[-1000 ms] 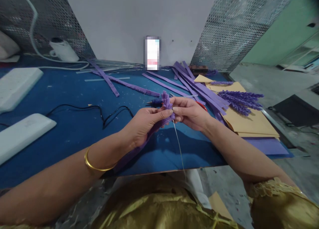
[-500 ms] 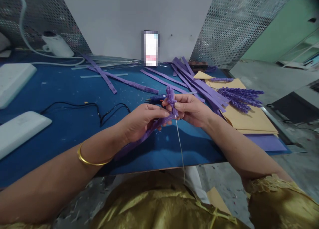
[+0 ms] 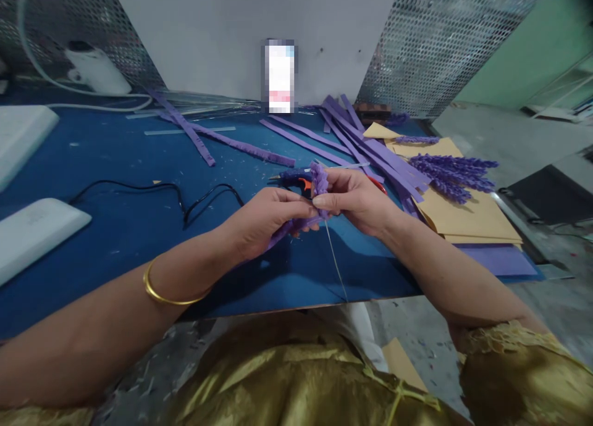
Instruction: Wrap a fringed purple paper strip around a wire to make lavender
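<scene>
Our right hand [image 3: 364,200] pinches, thumb against fingers, a small purple spike of ruffled, paper-like petals [image 3: 319,176], roughly upright in front of us above the blue tabletop [image 3: 115,151]. Our left hand [image 3: 259,222] pinches a long purple, paper-like strip [image 3: 279,236] that meets the spike's base and trails beneath our palm; its lower fingers are partly hidden, so we cannot tell how they press. Below the spike hangs a thin, pale, wire-like stem [image 3: 334,253]. We judge the spike very light and soft, hardly slippery but easily crushed or torn, and the stem springy; the surest hold seems low, where strip meets stem, sparing the petals. Just beyond our fingers lies a blue glue gun with an orange trigger [image 3: 293,175]; farther right, a bunch of purple flower spikes [image 3: 456,171] rests on tan paper sheets [image 3: 472,221].
</scene>
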